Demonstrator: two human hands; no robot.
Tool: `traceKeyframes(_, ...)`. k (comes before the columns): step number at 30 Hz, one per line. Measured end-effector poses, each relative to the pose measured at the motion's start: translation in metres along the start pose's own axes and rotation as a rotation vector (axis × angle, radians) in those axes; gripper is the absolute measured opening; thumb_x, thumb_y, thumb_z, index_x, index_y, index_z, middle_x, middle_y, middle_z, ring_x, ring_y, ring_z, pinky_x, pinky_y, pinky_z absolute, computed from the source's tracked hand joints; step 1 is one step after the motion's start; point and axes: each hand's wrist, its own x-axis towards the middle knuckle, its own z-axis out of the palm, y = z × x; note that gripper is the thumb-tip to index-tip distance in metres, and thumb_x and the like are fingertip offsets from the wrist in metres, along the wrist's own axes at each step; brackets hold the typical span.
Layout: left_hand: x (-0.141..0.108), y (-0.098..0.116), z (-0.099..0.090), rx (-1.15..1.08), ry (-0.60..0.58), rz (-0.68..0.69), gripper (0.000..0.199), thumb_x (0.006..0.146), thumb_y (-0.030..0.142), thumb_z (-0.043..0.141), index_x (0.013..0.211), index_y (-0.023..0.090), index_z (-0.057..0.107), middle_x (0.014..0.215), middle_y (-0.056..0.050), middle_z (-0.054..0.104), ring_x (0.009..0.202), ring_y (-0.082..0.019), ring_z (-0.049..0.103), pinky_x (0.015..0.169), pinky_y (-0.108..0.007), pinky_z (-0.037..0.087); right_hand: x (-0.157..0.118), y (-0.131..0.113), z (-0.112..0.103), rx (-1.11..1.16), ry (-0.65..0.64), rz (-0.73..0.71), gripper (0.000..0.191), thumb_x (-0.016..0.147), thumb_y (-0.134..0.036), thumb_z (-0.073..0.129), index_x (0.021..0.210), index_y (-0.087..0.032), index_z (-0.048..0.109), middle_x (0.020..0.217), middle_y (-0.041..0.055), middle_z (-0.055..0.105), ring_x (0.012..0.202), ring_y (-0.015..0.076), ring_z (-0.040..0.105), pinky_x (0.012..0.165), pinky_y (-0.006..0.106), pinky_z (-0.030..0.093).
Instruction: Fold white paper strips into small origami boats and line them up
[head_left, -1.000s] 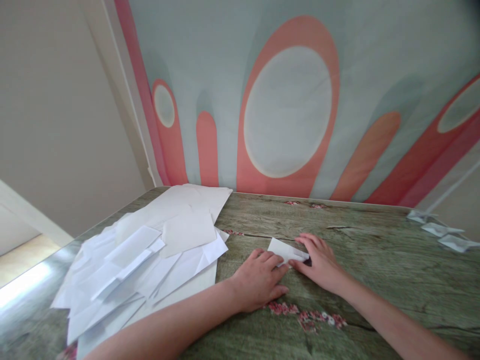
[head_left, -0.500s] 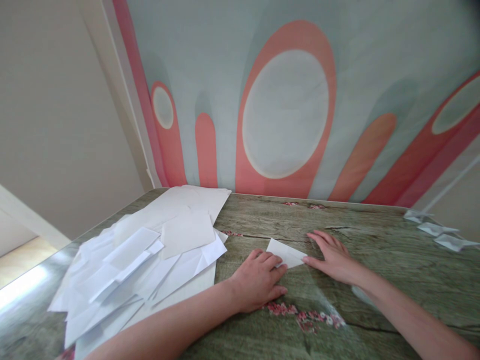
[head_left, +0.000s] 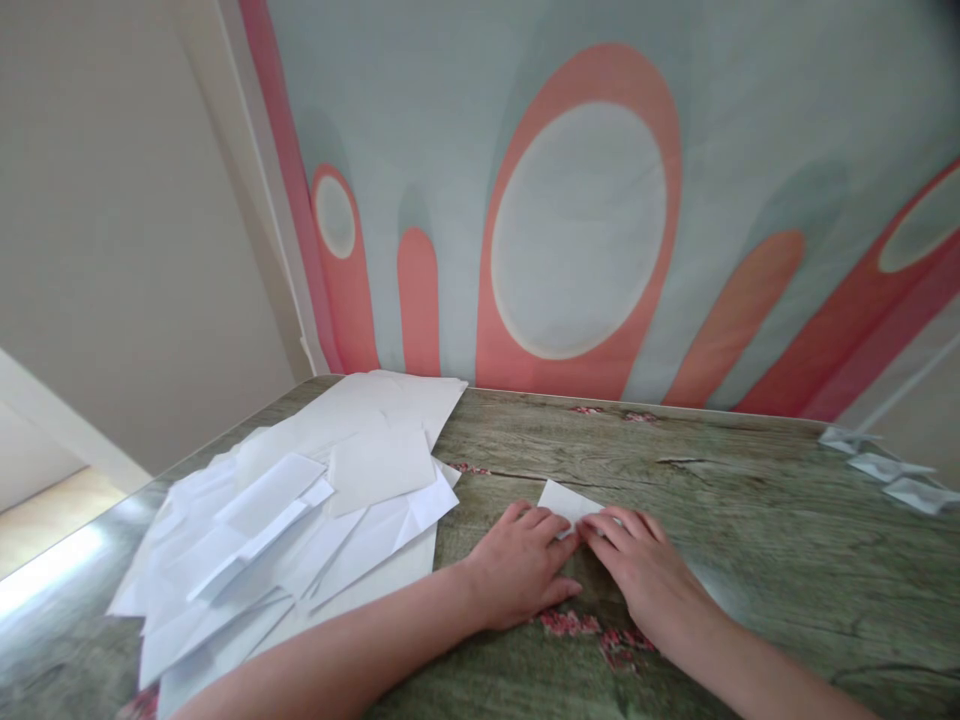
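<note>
A small folded piece of white paper (head_left: pixel 568 500) lies flat on the wood-patterned table, partly hidden under my hands. My left hand (head_left: pixel 525 565) rests over its left side, fingers lying on the paper and the thumb spread away towards me. On the near right edge of the paper, the fingertips of my right hand (head_left: pixel 637 560) press down, held close together and bent. The right thumb is hidden beneath that hand. Both hands' fingertips nearly meet over the near edge of the paper.
To the left spreads a heap of white paper sheets (head_left: pixel 382 470), some folded. Several small folded paper pieces (head_left: pixel 889 467) lie at the table's far right edge. A wall covering (head_left: pixel 450 120) with coral shapes rises behind the table (head_left: pixel 787 520).
My right hand has moved left, from the right corner of the paper onto its near edge beside my left hand, and its spread fingers have come together. My left hand stays nearly in place.
</note>
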Motion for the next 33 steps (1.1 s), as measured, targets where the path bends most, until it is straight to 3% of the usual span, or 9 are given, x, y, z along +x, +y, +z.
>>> traceKeyframes(21,-0.001,0.003,-0.004,0.048,-0.031,-0.020,0.047,0.086,0.050,0.045,0.123,0.021,0.045,0.111,-0.006,0.052,0.106,-0.023,0.046,0.094,-0.038,0.031,0.008,0.013,0.005,-0.137,-0.047,-0.014,0.030,0.082,-0.010,0.052,0.109,-0.018,0.060,0.112,0.0085,0.060,0.114,0.0276,0.043,0.092,0.043,0.035)
traceKeyframes(33,-0.001,0.002,-0.001,0.001,-0.005,-0.027,0.047,0.086,0.049,0.046,0.124,0.020,0.045,0.113,-0.007,0.052,0.105,-0.024,0.046,0.094,-0.039,0.031,0.000,-0.001,0.008,-0.118,0.000,-0.115,0.025,0.078,-0.008,0.051,0.100,-0.013,0.061,0.103,0.0078,0.062,0.099,0.0241,0.052,0.089,0.041,0.037)
